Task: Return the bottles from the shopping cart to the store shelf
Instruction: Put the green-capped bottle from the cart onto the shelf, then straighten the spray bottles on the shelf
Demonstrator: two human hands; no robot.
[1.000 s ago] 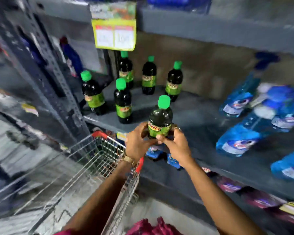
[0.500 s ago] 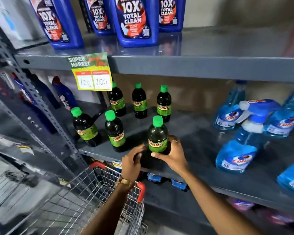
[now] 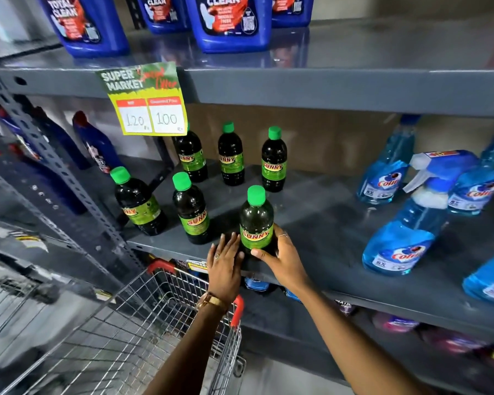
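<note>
We see a dark bottle (image 3: 256,220) labelled "SUNNY", upright with its green cap on top, at the front edge of the grey shelf (image 3: 325,229). Our right hand (image 3: 280,259) wraps its base; our left hand (image 3: 226,266) lies flat against it, fingers straight. A tag (image 3: 146,101) reads "SUPER MARKET", "120", "100".

A yellow price sign (image 3: 149,109) is hung above; blue spray bottles (image 3: 402,243) are seen at right, blue jugs (image 3: 228,24) on top.

Bare shelf (image 3: 320,220) right of bottles (image 3: 191,206)
</note>
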